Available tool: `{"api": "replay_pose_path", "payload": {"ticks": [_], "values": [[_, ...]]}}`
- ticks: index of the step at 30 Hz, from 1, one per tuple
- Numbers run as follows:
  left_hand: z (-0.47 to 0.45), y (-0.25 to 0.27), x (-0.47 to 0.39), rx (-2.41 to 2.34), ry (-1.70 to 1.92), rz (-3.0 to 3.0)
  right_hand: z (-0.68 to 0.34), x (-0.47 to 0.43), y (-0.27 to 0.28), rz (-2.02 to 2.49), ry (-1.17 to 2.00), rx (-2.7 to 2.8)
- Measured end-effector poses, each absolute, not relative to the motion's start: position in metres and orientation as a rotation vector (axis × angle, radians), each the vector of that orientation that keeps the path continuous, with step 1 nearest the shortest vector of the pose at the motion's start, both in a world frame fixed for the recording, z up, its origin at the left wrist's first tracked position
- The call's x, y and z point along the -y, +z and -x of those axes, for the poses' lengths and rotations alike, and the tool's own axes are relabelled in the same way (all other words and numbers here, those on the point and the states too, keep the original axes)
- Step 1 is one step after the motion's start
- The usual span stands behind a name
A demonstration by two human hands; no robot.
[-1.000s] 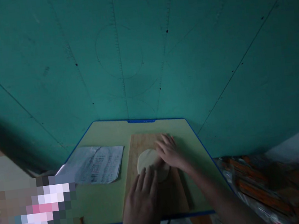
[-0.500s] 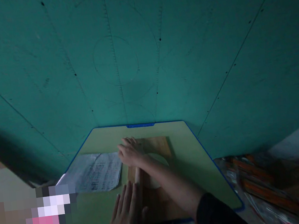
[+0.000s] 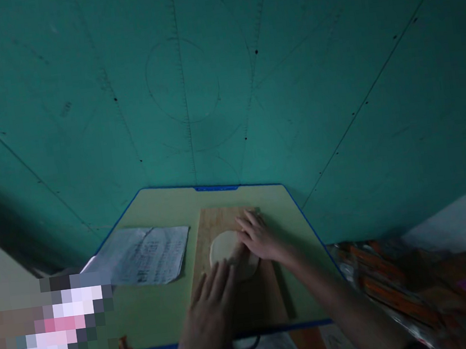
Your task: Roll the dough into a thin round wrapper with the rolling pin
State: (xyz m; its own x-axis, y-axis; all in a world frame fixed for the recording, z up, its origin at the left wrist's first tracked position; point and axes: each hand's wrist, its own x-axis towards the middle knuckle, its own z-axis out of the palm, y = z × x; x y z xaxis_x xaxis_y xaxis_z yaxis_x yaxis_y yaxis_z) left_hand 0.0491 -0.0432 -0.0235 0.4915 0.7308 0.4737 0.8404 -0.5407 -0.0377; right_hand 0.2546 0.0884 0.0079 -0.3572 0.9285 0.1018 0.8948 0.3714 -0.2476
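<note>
A round, flat sheet of dough lies on a wooden board. Across it slants a thin rolling pin, mostly covered by my hands. My left hand rests its stretched-out fingers flat over the near end of the pin; the palm side is hidden. At the far end, my right hand has its fingers bent over the pin, near the board's right edge. Both hands are slightly blurred.
The board sits on a pale table with a blue rim. Left of it lies a crumpled printed sheet. A green wall rises behind the table. Plastic-wrapped packages are piled at the right, and a blurred-out patch covers the lower left.
My hands and the rolling pin have shifted right across the dough, from the board's left side. More of the dough's left part now shows. The view has tilted slightly.
</note>
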Motion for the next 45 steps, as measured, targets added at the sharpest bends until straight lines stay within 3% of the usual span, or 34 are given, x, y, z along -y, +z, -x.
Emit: {"api": "replay_pose_path", "payload": {"ticks": [10,20,29,39,45], "values": [[0.014,0.014,-0.050,1.892,-0.467,2.299,-0.185,-0.127,0.034,1.623,0.054,2.391],[-0.009,-0.025,0.019,1.409,-0.640,2.373,-0.268,-0.005,0.016,1.398,0.064,2.448],[-0.027,0.025,-0.104,1.802,-0.401,2.383,-0.244,-0.102,0.022,1.622,0.114,2.403],[-0.008,-0.017,0.025,1.354,-0.592,2.389,-0.274,0.039,0.013,1.517,0.186,2.424],[-0.010,-0.013,-0.015,1.377,-0.541,2.402,-0.272,-0.009,0.019,1.484,0.212,2.428]]}}
